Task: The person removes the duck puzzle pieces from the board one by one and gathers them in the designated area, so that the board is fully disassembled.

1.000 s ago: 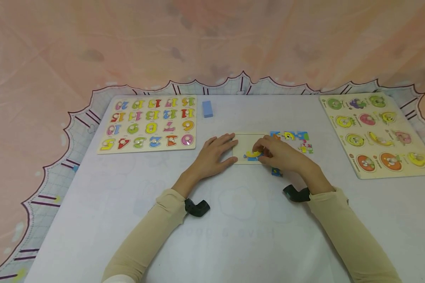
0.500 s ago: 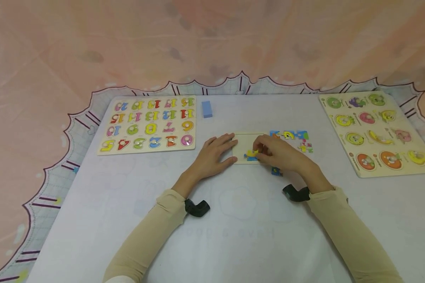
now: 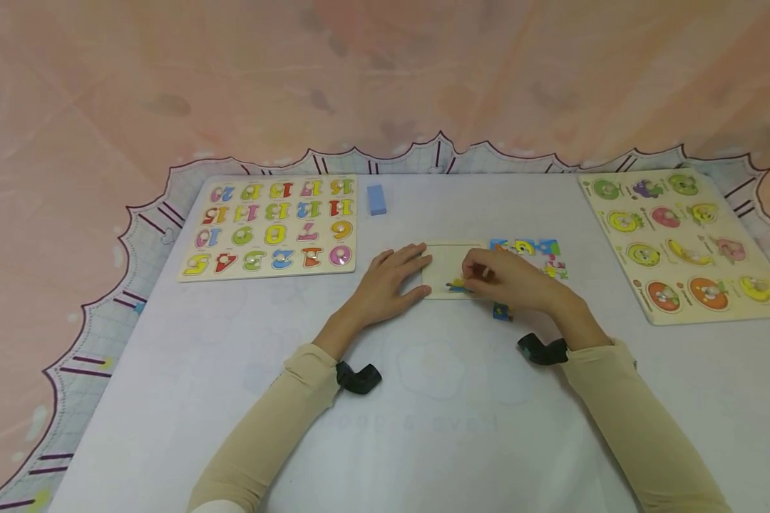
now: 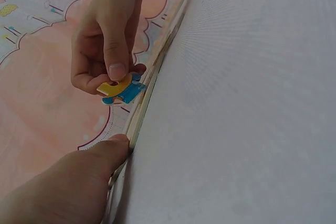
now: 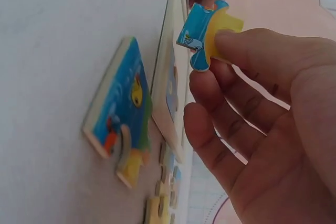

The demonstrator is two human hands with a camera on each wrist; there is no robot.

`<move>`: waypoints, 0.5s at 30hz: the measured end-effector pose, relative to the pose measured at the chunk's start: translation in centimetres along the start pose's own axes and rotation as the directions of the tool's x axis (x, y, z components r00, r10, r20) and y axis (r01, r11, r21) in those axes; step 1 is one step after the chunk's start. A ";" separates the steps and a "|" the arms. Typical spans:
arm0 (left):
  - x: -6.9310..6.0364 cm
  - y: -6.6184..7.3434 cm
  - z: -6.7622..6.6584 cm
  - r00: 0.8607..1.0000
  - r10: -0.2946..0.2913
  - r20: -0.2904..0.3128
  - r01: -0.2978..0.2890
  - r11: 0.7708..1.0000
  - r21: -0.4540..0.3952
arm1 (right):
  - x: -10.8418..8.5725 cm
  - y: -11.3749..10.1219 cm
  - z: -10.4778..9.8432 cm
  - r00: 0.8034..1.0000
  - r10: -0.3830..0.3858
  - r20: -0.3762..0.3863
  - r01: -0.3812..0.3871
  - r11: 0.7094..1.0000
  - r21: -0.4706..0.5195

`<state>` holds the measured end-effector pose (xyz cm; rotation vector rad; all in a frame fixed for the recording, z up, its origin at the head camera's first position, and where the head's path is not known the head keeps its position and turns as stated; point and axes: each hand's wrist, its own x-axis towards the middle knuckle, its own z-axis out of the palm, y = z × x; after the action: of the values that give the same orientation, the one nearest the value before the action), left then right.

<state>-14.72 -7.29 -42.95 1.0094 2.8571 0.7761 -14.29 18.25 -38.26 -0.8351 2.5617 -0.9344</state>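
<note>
My right hand [image 3: 512, 279] pinches a blue and yellow jigsaw piece [image 3: 457, 286] between thumb and fingers. The piece is held tilted over a pale wooden puzzle tray [image 3: 445, 261], off its surface. In the right wrist view the piece [image 5: 198, 31] shows its printed face, with the thumb on its yellow part. My left hand [image 3: 393, 282] lies at the tray's left edge, fingers spread and touching it. The left wrist view has the left thumb [image 4: 100, 158] against the tray's edge. Part of the tray is hidden behind the right hand.
Several loose jigsaw pieces [image 3: 547, 247] lie right of the tray, and a blue one [image 3: 502, 311] lies near its lower right corner. A number board [image 3: 267, 271] stands back left, a fruit board [image 3: 654, 313] to the right, and a blue block [image 3: 376, 200] near the far edge.
The right hand has shifted slightly right and tipped the jigsaw piece, which now shows narrower in the head view. The left hand has stayed on the tray's edge.
</note>
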 end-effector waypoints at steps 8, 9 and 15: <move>0.1 -0.1 0.1 1.000 -0.007 0.006 0.007 1.000 -0.002 | -0.3 0.4 -0.5 0.999 0.050 0.007 -0.050 0.999 -0.005; 0.1 -0.1 0.2 1.000 -0.007 0.006 0.007 1.000 -0.001 | -0.3 0.5 -0.5 0.999 0.050 0.008 -0.050 0.999 -0.009; 0.1 -0.2 0.2 1.000 -0.006 0.002 0.006 1.000 -0.002 | -0.6 0.9 -0.8 0.999 0.040 0.035 -0.040 0.999 -0.008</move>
<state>-14.84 -7.27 -43.18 1.0010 2.8560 0.7768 -14.52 19.59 -38.14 -0.7918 2.5438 -0.8909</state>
